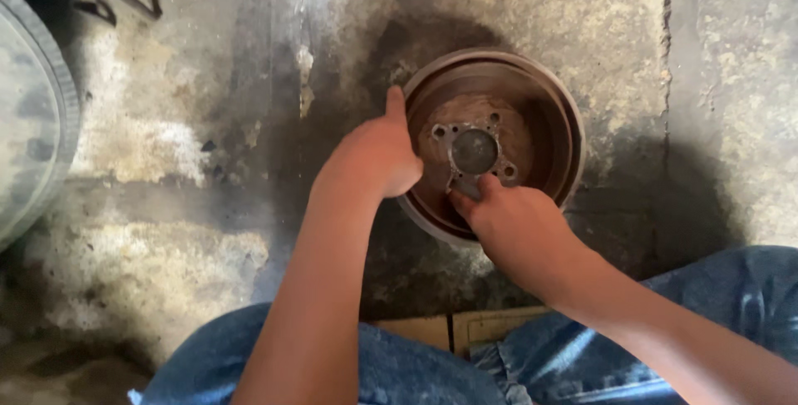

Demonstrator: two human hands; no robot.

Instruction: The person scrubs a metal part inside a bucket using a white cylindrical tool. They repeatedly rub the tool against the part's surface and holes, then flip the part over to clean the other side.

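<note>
— Denim first, then?

— Yes, my knees in faded blue jeans [399, 372] sit closest, with a flat piece of brown cardboard [465, 328] between them on the stained concrete floor [166, 205].

— And the part you're on?

— A round, rusty brown metal brake drum [532, 97] lies open side up on the floor, just ahead of my knees, right of the middle.

— Your hands?

— My left hand [376, 155] is curled loosely over the drum's near-left rim, thumb raised, steadying it. My right hand [511, 218] reaches inside, fingers pinched narrow on a small piece at the grey hub plate [474, 151]; what it is, I cannot tell.

— Which stage, would you say?

— Working at the hub's centre hole, I'd judge. Any further move there wants a firm left hand and a fine fingertip grip.

— Anything else around?

— A grey ribbed wheel [33, 114] at the left edge.
</note>
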